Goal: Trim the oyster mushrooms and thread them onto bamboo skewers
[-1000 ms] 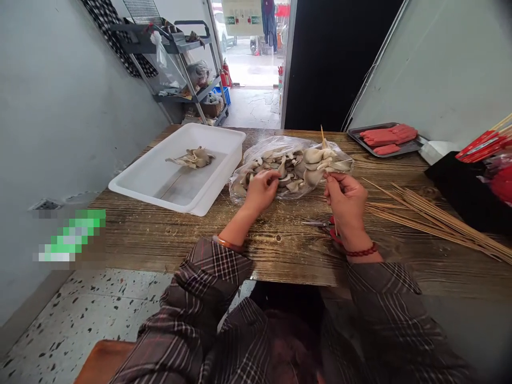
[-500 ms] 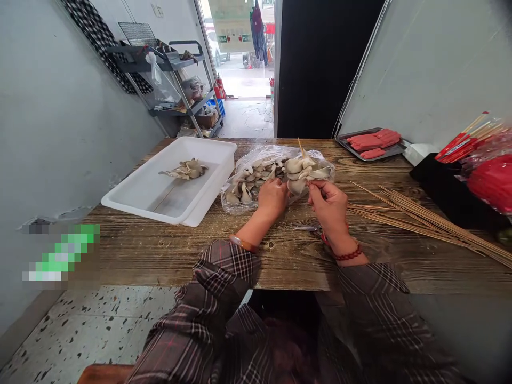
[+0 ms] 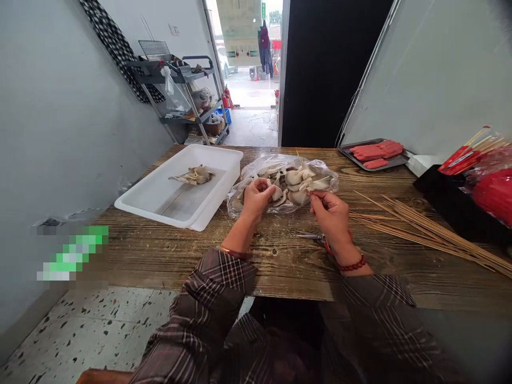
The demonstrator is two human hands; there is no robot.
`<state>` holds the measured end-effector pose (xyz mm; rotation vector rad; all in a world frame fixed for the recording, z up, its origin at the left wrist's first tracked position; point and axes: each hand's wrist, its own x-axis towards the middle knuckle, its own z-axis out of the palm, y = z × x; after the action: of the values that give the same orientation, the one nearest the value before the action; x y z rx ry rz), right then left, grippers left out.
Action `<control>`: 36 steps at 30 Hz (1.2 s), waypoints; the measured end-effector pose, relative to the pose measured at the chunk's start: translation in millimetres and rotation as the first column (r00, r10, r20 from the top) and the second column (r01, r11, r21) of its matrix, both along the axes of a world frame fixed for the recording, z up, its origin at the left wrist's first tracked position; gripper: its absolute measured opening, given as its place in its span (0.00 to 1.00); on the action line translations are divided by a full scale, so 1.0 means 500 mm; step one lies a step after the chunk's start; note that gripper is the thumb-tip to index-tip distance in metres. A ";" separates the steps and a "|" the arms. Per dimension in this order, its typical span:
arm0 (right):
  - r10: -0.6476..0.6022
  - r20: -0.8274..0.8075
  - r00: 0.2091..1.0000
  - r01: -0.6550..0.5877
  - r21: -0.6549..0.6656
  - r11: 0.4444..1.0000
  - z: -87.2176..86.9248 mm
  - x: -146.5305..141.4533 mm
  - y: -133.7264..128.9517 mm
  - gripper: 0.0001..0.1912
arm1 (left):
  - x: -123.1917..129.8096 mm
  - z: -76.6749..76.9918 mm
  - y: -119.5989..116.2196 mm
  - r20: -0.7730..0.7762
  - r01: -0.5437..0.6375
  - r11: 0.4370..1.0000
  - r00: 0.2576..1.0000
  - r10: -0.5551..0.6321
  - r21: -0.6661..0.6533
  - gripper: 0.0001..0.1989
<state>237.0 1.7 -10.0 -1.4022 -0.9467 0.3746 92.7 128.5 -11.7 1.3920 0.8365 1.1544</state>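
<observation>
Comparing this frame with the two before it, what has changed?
Since half a second ago, the left hand has shifted leftward over the bagged mushrooms, away from the right hand, and turned so its thumb and forefinger show; whether it pinches a piece is hard to tell. Unchanged: the right hand's hold on the skewered mushrooms, the white tray and the scissors.

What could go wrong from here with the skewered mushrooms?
1. The skewer pokes out above the threaded mushrooms, so its tip might prick the left hand if it comes over the top.
2. The mushrooms look soft; one could tear and drop into the bag.
3. The right hand is close to the scissors and might knock them.
</observation>
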 end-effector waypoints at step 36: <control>0.305 0.417 0.856 -0.247 -0.189 0.951 -0.027 -0.009 0.001 0.14 | -0.033 0.018 0.018 0.484 0.008 0.969 0.867 0.117 -0.248 0.10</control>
<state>232.5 2.4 -23.4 -1.5029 -1.5343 0.3400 76.5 137.4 -2.7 0.8149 0.6190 1.3282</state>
